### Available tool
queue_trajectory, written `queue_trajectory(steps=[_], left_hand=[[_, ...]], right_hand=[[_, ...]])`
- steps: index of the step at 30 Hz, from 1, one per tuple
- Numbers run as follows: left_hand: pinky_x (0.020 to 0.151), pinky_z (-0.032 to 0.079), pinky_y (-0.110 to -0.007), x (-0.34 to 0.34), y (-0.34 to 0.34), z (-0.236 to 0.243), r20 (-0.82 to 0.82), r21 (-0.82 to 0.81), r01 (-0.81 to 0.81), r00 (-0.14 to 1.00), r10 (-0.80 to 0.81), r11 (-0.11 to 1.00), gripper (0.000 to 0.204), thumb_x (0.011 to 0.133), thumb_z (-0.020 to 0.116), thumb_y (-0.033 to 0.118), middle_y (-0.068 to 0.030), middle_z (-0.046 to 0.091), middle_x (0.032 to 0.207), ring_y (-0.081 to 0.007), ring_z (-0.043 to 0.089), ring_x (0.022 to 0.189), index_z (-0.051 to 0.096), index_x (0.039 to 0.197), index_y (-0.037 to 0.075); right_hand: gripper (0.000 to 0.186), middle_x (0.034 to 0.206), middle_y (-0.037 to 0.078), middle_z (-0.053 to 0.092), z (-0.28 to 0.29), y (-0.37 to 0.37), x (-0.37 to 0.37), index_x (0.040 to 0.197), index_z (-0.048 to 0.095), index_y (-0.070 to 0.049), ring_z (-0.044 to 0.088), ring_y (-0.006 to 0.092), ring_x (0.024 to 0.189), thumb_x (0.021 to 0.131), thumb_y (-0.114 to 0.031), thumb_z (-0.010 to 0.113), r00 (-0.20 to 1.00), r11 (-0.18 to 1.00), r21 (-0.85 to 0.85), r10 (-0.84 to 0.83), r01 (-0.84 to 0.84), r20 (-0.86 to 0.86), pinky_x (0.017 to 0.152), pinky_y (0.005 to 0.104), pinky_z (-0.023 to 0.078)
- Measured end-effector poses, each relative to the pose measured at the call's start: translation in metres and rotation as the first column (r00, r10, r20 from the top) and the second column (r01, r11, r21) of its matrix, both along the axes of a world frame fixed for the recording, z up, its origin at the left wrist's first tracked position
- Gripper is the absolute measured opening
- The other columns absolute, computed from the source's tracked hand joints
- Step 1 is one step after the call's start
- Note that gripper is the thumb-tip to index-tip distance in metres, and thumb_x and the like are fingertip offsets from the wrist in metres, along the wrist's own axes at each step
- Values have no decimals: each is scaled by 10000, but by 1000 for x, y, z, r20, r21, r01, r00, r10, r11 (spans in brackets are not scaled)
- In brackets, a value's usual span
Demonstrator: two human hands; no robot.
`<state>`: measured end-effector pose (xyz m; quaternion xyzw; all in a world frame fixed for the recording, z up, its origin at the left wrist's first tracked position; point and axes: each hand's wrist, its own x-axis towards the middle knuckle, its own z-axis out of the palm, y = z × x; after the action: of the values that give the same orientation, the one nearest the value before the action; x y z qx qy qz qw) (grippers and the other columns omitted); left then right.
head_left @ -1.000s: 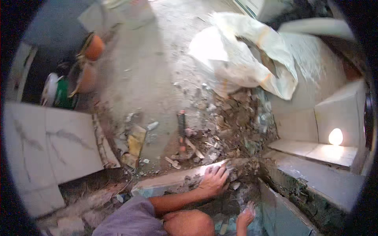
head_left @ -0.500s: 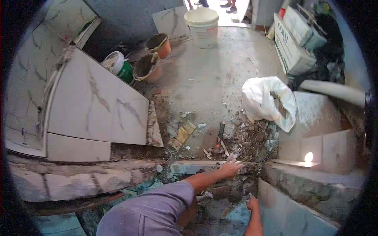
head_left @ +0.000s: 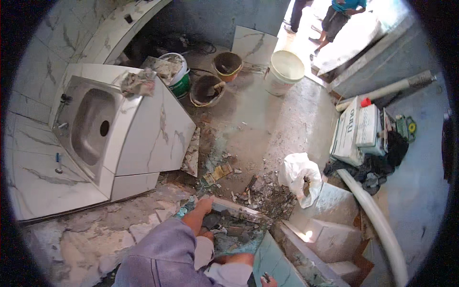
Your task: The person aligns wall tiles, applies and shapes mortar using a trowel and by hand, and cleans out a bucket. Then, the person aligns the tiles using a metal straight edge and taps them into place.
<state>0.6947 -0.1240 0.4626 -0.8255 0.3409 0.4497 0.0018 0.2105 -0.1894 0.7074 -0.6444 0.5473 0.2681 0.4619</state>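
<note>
My left hand [head_left: 204, 204] rests at the left end of a pale tile ledge [head_left: 235, 206], its fingers small and soft in the picture but seemingly flat, with nothing visible in them. At the bottom edge my right hand [head_left: 269, 282] is partly cut off. Its fingers are closed around a small dark piece that I cannot make out, beside a leaning marble-look tile [head_left: 277, 260]. Beyond the ledge lies a tool with a dark and orange handle [head_left: 249, 185], among broken rubble [head_left: 267, 203]. Left of it is a crumpled yellowish packet [head_left: 217, 174].
A white sack [head_left: 300, 177] stands right of the rubble. Farther back are two mortar buckets [head_left: 227, 66] [head_left: 207, 91], a white bucket [head_left: 286, 69] and a green-white pail [head_left: 179, 81]. A sink [head_left: 95, 119] is at left, boxes [head_left: 351, 134] at right. People [head_left: 334, 21] stand outside the doorway.
The view has swung left and the sink now shows. My left hand has drawn back from near the tool to the ledge's left end. My right hand is lower, at the picture's edge.
</note>
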Motion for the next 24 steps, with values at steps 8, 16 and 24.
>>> queue_trajectory(steps=[8,16,24], left_hand=[[921,405,-437,63,-76,150,32,56,-208,978,207,976,466,734,582,126,-175,626,969,-360,586,951,529,1196,141],[954,383,-441,180,-154,126,-55,83,-488,868,493,869,611,751,626,290,-220,442,1297,-342,487,1140,426,1313,156],[858,440,-444,251,-319,126,72,-8,-697,715,695,717,461,749,617,442,-103,602,1113,-327,549,1042,622,1081,122]], right_hand=[[434,1011,162,638,70,-123,59,1147,559,9,610,255,925,841,-297,589,986,965,-201,-161,166,39,833,337,454],[445,1017,208,607,-16,-403,153,1098,571,-13,572,364,933,845,-377,528,971,971,-78,219,-227,-100,836,415,443],[394,1074,211,586,6,-800,478,1172,503,45,574,262,994,889,-228,514,889,884,-460,272,-81,368,856,325,434]])
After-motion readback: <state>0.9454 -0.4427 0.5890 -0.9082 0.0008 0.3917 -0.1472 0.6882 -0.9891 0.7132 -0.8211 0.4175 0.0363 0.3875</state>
